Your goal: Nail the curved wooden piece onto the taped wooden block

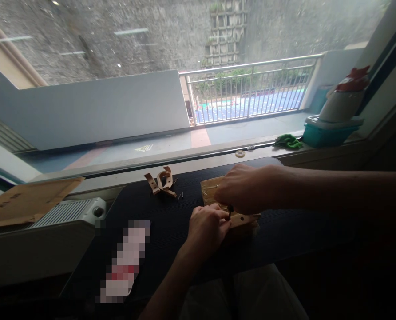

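Note:
A light wooden piece (246,220) with a dark round hole lies on the dark table, its far end showing past my hands. My left hand (206,226) is closed at its near end, fingertips pressed against the wood beside a short dark shaft (230,210). Over this, my right hand (246,189) is curled into a fist; the shaft shows just below its fingers, and whatever it grips is mostly hidden. Under and behind my hands is a yellowish, film-wrapped block (208,191).
Several curved wooden parts (164,180) and small screws (180,196) lie on the table (171,235). A blurred-out pinkish item (126,262) is at its left. By the window are a tape roll (240,154), green cloth (288,142) and teal box (331,133). Left stands a radiator (71,212).

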Available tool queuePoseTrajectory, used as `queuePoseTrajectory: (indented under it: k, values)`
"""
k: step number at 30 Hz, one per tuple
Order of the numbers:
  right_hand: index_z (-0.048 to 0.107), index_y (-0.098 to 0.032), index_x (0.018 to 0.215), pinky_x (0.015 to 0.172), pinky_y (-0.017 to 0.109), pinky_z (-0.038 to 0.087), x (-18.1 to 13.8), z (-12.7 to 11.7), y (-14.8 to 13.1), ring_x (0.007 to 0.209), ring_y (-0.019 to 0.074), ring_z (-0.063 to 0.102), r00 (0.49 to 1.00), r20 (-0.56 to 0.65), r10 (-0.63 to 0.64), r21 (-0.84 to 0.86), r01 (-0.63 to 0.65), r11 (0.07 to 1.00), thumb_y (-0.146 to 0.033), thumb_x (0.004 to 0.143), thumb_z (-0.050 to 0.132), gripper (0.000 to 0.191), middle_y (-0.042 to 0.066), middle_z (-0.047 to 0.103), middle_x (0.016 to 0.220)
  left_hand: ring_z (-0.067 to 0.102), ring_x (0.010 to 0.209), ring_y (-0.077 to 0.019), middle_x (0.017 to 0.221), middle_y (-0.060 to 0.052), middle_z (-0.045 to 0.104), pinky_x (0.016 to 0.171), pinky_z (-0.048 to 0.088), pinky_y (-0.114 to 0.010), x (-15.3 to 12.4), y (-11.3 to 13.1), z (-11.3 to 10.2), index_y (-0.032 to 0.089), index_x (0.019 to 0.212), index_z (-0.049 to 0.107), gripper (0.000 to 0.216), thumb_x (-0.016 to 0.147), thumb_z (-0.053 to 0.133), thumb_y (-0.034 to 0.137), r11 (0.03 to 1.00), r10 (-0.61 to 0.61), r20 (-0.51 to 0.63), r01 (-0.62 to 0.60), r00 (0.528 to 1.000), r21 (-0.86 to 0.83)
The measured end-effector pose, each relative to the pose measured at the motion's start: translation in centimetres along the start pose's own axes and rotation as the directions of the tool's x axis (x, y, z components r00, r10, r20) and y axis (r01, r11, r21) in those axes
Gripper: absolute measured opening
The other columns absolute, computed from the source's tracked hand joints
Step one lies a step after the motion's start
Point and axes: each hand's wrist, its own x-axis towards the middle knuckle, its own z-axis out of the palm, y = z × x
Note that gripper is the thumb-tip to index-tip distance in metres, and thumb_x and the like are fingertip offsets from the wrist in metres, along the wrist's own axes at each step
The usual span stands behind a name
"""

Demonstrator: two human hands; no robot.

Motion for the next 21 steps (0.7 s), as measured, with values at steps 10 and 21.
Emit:
queuePoseTrajectory:
  k: [10, 21]
  values:
    - [0.059, -0.027, 0.055, 0.048, 0.033, 0.038, 0.1, 1.3, 0.3, 0.060, 0.0174, 0.060, 0.996, -0.055, 0.068, 0.058, -0.065, 0.996, -0.016, 0.071, 0.063, 0.019, 0.000, 0.066, 0.063, 0.062, 0.082, -0.0168, 0.089, -0.001, 0.068, 0.076, 0.040, -0.027, 0.0, 0.2, -0.2, 0.026, 0.086, 0.073, 0.019, 0.082, 0.054, 0.026, 0.999, -0.009, 0.011, 0.009, 1.000, -0.047]
    - [0.053, -0.022, 0.050, 0.049, 0.030, 0.040, 0.6, -1.0, -1.0, 0.062, 0.0155, 0.060, 0.997, 0.042, -0.060, -0.003, 0.060, 0.998, 0.002, 0.062, 0.063, 0.029, -0.002, 0.065, 0.067, 0.063, 0.088, -0.0197, 0.087, -0.003, 0.072, 0.077, 0.042, -0.028, 0.1, 0.3, -0.2, 0.024, 0.086, 0.073, 0.019, 0.082, 0.055, 0.030, 0.996, -0.054, 0.022, 0.055, 0.998, -0.073]
